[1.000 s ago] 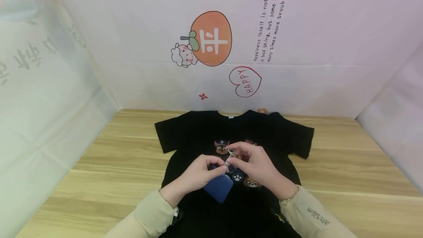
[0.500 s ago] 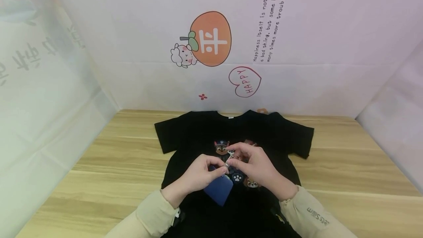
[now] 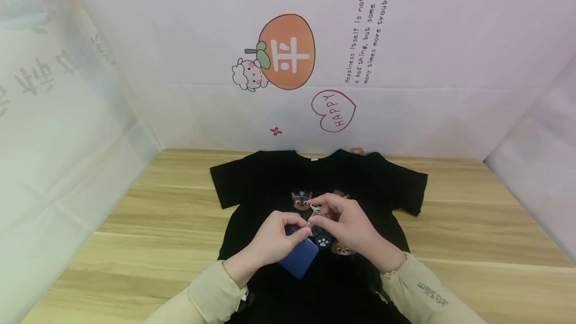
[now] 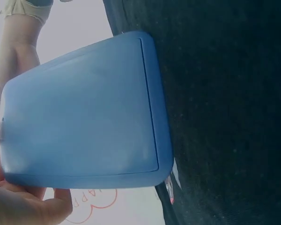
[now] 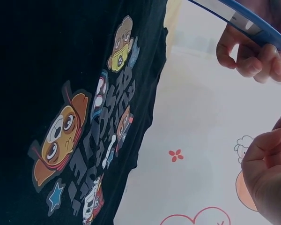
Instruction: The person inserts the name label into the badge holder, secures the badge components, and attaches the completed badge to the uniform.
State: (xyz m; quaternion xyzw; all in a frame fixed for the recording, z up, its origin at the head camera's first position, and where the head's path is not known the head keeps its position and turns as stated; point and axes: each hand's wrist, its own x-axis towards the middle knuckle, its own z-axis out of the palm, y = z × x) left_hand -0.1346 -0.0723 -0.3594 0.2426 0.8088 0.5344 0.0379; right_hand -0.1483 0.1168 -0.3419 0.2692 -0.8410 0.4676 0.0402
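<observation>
A blue card holder [image 3: 299, 260] hangs over the black T-shirt [image 3: 265, 174]; its smooth rounded face [image 4: 84, 112] fills much of the left wrist view. My left hand [image 3: 272, 238] pinches its top end between thumb and forefinger. Just to the right, my right hand [image 3: 348, 221] pinches a small silver metal clasp [image 3: 316, 209] at the holder's top. The fingertips of both hands nearly meet there and partly hide the clasp. In the right wrist view the holder's blue edge [image 5: 262, 26] shows beside the left-hand fingers.
Under the shirt spreads a wood-grain table [image 3: 157, 224]. Cartoon dogs [image 5: 61, 136] and lettering are printed on the shirt's front. A white printed cloth [image 3: 202, 114] stands along the back, with more pale cloth [image 3: 90, 129] at the sides.
The blue card holder has swung and turned slightly under the left hand. Both hands stay almost in the same place, still at the clasp; the left wrist has shifted a little right.
</observation>
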